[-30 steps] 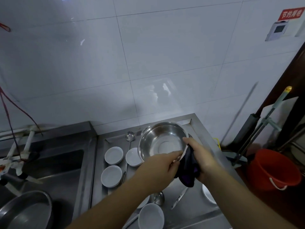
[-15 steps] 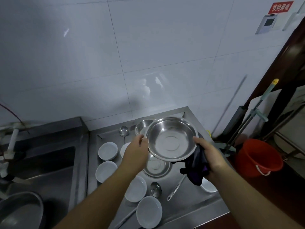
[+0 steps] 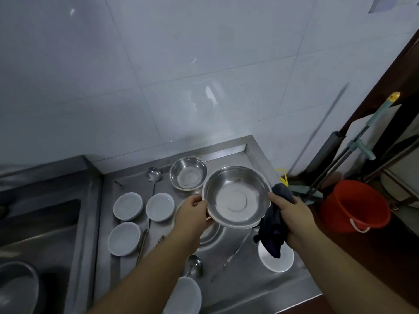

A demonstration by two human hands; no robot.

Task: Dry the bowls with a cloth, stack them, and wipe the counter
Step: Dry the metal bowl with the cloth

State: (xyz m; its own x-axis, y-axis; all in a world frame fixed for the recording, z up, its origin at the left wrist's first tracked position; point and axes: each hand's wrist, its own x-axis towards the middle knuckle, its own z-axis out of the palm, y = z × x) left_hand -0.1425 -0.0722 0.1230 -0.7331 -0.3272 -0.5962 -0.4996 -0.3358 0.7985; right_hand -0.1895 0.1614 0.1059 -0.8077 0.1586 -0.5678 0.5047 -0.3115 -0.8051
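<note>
Steel counter (image 3: 256, 288) (wet, perhaps); left hand (image 3: 192, 214) and cloth-gripping right hand (image 3: 292, 214) clasping steel bowl (image 3: 237, 197).

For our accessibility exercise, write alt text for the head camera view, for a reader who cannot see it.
Two hands hold a large steel bowl above a steel counter: the left hand grips its rim, the right hand grips the other side with a dark cloth. Below lie small white bowls, a smaller steel bowl and ladles; a red bucket stands at right.

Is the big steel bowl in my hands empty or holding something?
Empty. The big steel bowl faces up between the left hand and right hand, its shiny bare bottom showing.
</note>
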